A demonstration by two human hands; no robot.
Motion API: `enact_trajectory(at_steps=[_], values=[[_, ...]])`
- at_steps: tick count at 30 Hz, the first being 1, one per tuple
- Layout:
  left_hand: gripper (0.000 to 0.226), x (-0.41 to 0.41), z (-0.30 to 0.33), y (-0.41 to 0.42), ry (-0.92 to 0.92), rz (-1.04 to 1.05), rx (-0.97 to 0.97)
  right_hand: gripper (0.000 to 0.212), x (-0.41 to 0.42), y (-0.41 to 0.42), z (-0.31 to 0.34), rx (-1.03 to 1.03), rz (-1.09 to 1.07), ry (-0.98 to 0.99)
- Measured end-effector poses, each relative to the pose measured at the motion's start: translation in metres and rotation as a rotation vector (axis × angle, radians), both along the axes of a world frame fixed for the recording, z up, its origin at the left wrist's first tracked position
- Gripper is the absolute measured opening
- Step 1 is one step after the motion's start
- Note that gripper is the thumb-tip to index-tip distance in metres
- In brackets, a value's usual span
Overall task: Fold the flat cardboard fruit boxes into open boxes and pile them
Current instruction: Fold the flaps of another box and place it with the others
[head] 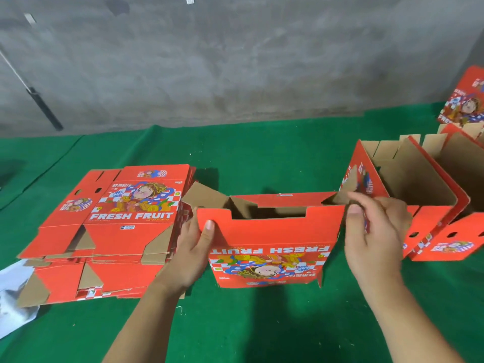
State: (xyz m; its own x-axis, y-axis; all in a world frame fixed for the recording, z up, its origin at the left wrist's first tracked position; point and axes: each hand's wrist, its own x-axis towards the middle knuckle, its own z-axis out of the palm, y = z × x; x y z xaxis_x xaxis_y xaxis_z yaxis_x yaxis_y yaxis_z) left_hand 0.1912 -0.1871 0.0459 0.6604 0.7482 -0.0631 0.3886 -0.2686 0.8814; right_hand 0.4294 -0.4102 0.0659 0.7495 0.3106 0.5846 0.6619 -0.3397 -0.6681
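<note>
- On the green worktop (pixel 262 153), centre front: 1 red fruit box (pixel 272 231) mid-fold, printed face toward the person, upside down ("FRESH FRUIT" reads inverted).
- Left hand (pixel 193 247) grips the box's left edge, thumb on the red front panel, fingers behind it.
- Right hand (pixel 372 231) grips the right edge, thumb on the front corner, fingers curled round the side; a brown end flap (pixel 340 196) sticks up just above it.
- Box status: walls squared up, top open, brown inside visible. Left end flap (pixel 204 195) also splayed out, not tucked. Bottom closure hidden, can't tell if locked.
- Left of the box: stack of flat blanks (pixel 117 226), still many sheets; lower ones fanned out toward the near edge. Touching or just beside the left hand.
- Right of the box: folded open boxes (pixel 419 184) nested/leaning in a row, at least 2 visible, more running off frame. Another printed box (pixel 466 98) stands farther back right.
- Progress judgement: early-to-mid. A few boxes done and piled, 1 in hand, the bulk of the blanks unfolded.
- Left on this box, by the look of it: fold in both end flaps, then move it to the pile on the right.
- Other: white plastic sheet (pixel 13 297) at the near left edge under the blanks; grey concrete wall (pixel 235 61) behind.
</note>
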Motion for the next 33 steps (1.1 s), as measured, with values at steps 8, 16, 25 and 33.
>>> enact_trajectory(at_steps=[8, 16, 25, 33], values=[[0.028, 0.01, -0.019, 0.01, 0.029, 0.095, 0.299, 0.028, -0.024, 0.055, 0.004, -0.429, 0.281, -0.209], [0.06, 0.021, -0.023, 0.003, 0.16, 0.118, 0.453, 0.05, -0.002, 0.077, 0.033, -0.728, 0.245, -0.272], [0.047, 0.033, -0.025, -0.01, 0.108, 0.272, 0.444, 0.084, -0.003, 0.083, 0.003, -1.034, 0.256, -0.096], [0.043, 0.031, -0.023, -0.006, -0.033, 0.166, 0.678, 0.083, -0.009, 0.065, -0.035, -0.793, 0.127, -0.124]])
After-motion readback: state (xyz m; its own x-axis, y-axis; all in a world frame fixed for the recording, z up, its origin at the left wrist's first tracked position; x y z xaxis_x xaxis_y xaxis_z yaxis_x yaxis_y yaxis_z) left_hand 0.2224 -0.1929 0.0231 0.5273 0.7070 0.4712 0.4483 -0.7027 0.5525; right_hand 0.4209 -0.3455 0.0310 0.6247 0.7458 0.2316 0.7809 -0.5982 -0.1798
